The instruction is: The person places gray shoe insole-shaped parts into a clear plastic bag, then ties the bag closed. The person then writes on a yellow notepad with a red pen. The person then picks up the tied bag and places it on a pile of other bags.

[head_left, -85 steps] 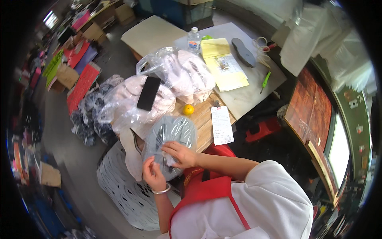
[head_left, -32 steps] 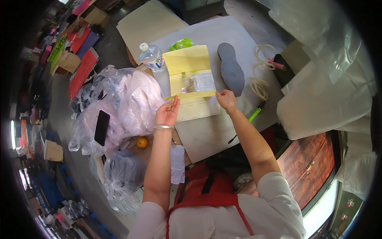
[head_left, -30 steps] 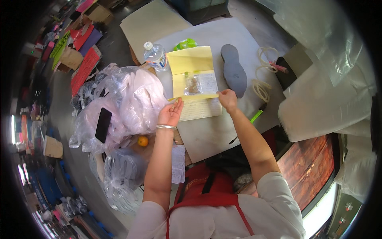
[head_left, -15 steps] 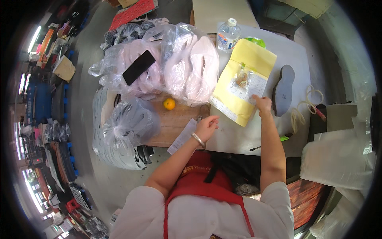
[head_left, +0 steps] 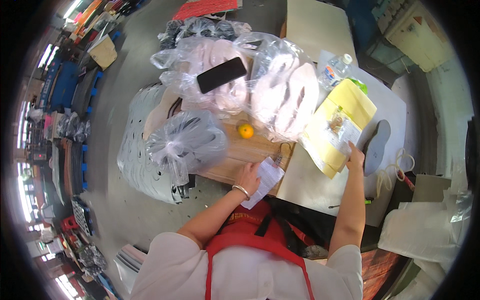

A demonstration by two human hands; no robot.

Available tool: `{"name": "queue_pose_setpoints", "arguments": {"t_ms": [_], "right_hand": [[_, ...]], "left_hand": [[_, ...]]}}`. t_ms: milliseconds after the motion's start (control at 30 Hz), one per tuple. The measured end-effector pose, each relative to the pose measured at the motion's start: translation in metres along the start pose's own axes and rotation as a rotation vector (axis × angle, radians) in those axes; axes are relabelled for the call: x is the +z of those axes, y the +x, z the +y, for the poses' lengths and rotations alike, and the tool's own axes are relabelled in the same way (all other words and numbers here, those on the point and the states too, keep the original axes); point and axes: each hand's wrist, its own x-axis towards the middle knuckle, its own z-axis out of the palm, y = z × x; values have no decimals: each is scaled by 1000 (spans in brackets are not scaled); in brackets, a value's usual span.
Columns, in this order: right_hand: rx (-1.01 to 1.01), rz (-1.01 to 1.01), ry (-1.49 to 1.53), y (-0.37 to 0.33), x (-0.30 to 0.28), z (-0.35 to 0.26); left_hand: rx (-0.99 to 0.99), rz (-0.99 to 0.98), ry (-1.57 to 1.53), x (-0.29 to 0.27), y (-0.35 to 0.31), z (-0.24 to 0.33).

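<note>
My left hand, with a bangle at its wrist, is at the left edge of a white paper slip near the front of the brown board; its fingers bend onto the slip and their tips are partly hidden. On the right, the closed fingers of my right hand pinch the right edge of a yellow folder. A written sheet and a small clear bag with brownish contents lie on the folder. Just right of that hand rests a grey shoe sole.
Clear bags of pale pink shoe parts lie at the back, a black phone on top. An orange fruit, a tied plastic bag, a water bottle, a coiled tube and a green-handled tool surround the work area.
My left hand has come down onto the white paper slip, which it was beside before. My right hand stays at the folder's edge. The whole view has shifted and turned slightly.
</note>
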Motion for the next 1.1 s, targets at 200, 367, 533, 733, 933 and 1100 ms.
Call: {"name": "queue_pose_setpoints", "arguments": {"t_ms": [200, 367, 533, 733, 933, 1100], "right_hand": [[-27, -292, 48, -39, 0, -32], [-243, -267, 12, -134, -12, -62], [-334, -237, -66, -270, -57, -73], [-630, -140, -91, -421, -160, -43], [-789, 336, 150, -558, -225, 51], [-303, 627, 111, -585, -240, 140]], "left_hand": [[-9, -27, 55, 0, 5, 1], [26, 30, 46, 2, 10, -10], [82, -3, -68, 5, 19, -20], [127, -97, -208, -7, 46, -54], [330, -195, -356, -26, 47, -98], [519, -416, -412, -41, 22, -66]]}}
